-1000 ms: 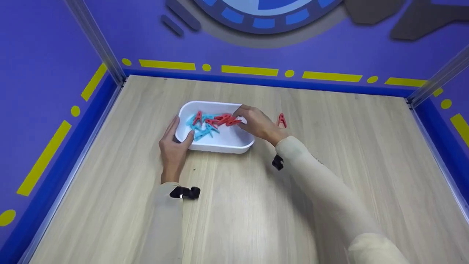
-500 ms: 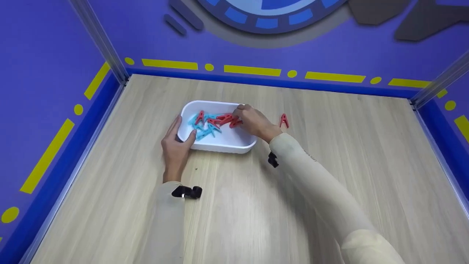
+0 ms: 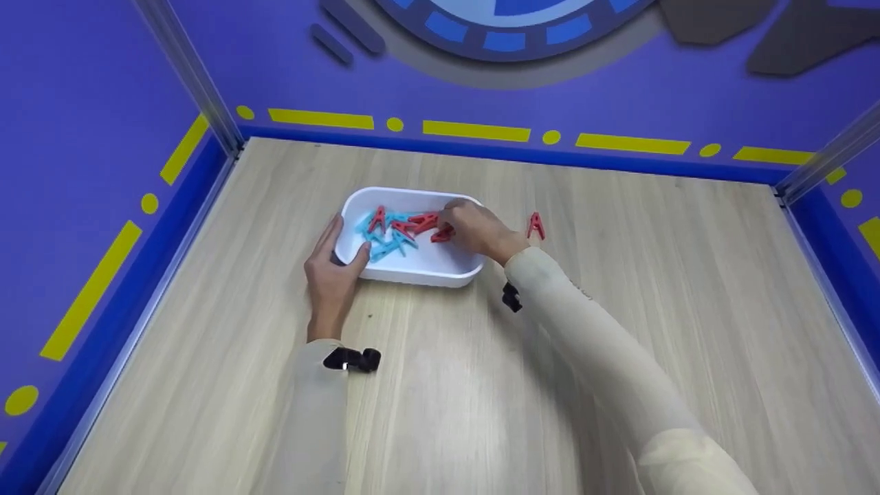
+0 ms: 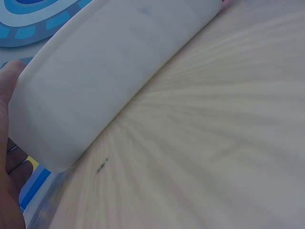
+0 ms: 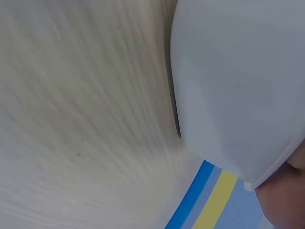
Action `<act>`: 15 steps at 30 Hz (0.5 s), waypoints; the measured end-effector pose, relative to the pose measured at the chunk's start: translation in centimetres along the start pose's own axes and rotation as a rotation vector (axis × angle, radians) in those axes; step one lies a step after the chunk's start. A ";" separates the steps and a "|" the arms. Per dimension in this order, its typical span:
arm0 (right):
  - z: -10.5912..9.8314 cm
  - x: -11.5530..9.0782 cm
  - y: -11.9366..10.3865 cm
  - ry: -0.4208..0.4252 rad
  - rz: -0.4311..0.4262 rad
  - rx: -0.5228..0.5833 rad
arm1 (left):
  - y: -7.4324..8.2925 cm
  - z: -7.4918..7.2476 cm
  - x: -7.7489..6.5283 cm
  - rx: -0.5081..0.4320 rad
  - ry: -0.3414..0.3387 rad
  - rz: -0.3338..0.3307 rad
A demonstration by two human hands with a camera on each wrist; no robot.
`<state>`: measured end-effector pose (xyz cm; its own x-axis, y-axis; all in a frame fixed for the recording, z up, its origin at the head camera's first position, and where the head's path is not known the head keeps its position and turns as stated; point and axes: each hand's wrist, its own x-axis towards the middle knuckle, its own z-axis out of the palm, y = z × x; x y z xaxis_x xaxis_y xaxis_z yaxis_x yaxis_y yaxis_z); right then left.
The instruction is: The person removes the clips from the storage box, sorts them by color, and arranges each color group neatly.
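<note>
A white plastic tray (image 3: pixel 419 277) stands on the table with several red and light blue clothespins in it. My left hand (image 3: pixel 330 275) grips the tray's left end, thumb over the rim and fingers along the outer wall. In the left wrist view, the thumb (image 4: pixel 9 78) lies at the rim. Reaching over the right end, my right hand (image 3: pixel 474 227) has its curled fingers down inside, pinching a red clothespin (image 3: pixel 443 235); its fingertips are mostly hidden. Light blue clothespins (image 3: pixel 386 249) lie mainly toward the left, and another red clothespin (image 3: pixel 426 220) lies near the right fingers.
One loose red clothespin (image 3: pixel 536 225) sits on the wooden table (image 3: pixel 440 385) to the right of the tray, close behind the right wrist. Blue-purple panels (image 3: pixel 481 96) with yellow markings border the table at the back and sides.
My right hand has drawn its fingers together around a red clothespin, which has turned and shifted slightly toward me. The left hand keeps its grip on the tray.
</note>
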<state>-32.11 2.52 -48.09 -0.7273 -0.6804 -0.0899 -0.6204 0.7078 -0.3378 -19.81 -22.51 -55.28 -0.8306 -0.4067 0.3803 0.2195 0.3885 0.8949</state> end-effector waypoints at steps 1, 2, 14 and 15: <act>0.0 0.0 0.0 -0.001 -0.003 0.004 | 0.0 0.0 0.0 -0.001 0.000 -0.001; 0.0 0.0 0.0 0.000 -0.006 0.010 | 0.0 0.0 0.0 -0.001 0.000 0.000; -0.4 -0.1 -0.1 -0.045 -0.031 0.004 | -0.2 0.0 -0.1 0.019 0.006 -0.010; -0.5 -0.1 -0.1 -0.055 -0.026 -0.002 | -0.2 0.0 -0.1 0.017 0.005 -0.009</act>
<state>-32.09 2.62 -47.61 -0.6937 -0.7079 -0.1325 -0.6395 0.6901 -0.3389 -19.76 -22.53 -55.47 -0.8299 -0.4146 0.3733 0.2032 0.3986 0.8943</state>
